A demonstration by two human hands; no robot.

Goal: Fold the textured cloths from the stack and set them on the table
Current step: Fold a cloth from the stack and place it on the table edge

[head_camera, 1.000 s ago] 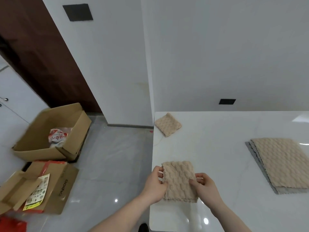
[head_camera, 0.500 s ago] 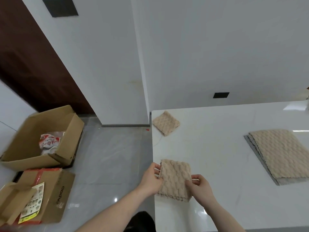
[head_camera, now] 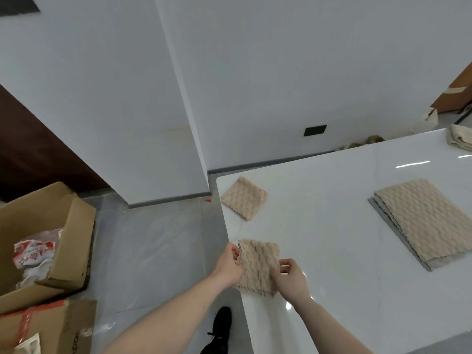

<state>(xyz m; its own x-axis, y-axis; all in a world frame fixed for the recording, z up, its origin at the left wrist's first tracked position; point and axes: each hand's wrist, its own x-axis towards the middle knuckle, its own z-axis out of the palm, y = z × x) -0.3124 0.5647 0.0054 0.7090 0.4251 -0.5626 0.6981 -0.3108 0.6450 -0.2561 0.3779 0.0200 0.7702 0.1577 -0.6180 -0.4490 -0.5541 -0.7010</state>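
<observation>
A folded beige textured cloth (head_camera: 258,264) lies near the left edge of the white table (head_camera: 332,226). My left hand (head_camera: 228,264) pinches its left edge and my right hand (head_camera: 291,277) pinches its right side. Farther back by the table's left corner rests another folded beige cloth (head_camera: 244,198). The stack of flat textured cloths (head_camera: 424,218), beige on top with grey beneath, sits on the table to the right, away from both hands.
More beige fabric (head_camera: 459,139) lies at the table's far right corner. Open cardboard boxes (head_camera: 46,241) stand on the grey floor to the left. A white wall corner (head_camera: 199,149) rises just behind the table's left end. My black shoe (head_camera: 221,325) shows below.
The view has swung to the left and tilted. Both hands stay on the folded cloth, which has shifted slightly on the table edge.
</observation>
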